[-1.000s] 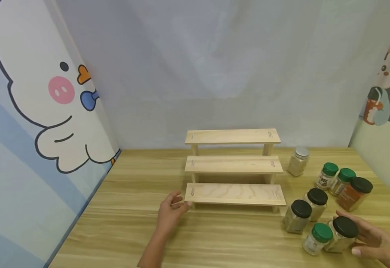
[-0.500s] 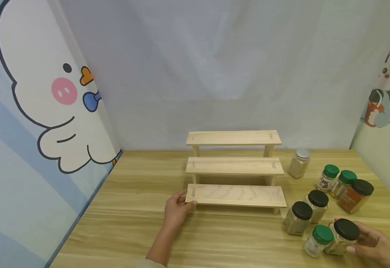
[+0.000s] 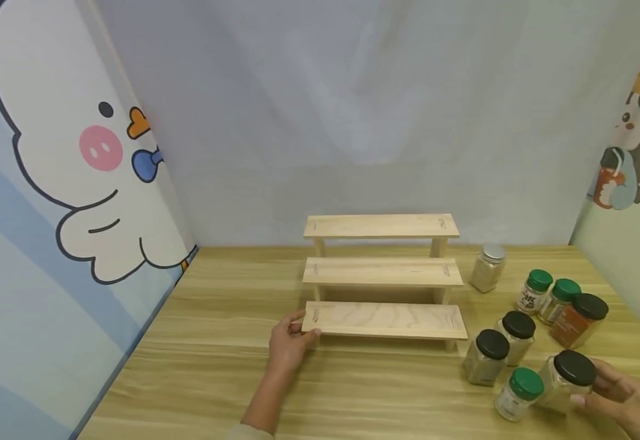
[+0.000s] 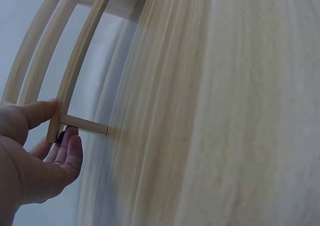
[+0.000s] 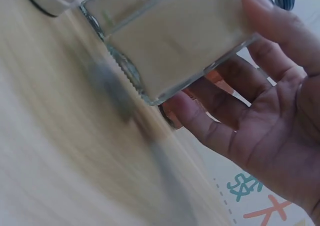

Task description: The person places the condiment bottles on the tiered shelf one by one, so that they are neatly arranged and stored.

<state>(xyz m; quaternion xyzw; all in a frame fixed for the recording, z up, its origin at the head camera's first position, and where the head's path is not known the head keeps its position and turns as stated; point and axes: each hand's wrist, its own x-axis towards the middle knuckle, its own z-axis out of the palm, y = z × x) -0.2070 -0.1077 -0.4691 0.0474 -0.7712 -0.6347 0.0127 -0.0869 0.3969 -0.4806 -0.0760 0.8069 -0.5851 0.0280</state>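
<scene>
One grip [image 3: 287, 348] pinching shelf [image 3: 384, 319], grip [image 3: 625, 396] holding jar [image 3: 568, 380]

black-lidded jar [image 5: 175, 45] partly outside right-wrist view

Black-lidded spice jars [image 3: 566, 380] [image 3: 487, 359] [image 3: 516, 339] [image 3: 579, 321], four; green-lidded spice jars [image 3: 520, 394] [image 3: 534, 291] [image 3: 559, 300], three; silver-lidded spice jar [image 3: 488, 267], one, bringing the count to eight in all; wooden tiered rack [image 3: 385, 318], one, comprising three shelf boards [image 3: 383, 270]; hands [image 3: 289, 348] [image 3: 625, 394], two, one left and one right; worktop [image 3: 215, 318], one; printed cartoon figures [image 3: 50, 122] [image 3: 636, 146], two.
</scene>
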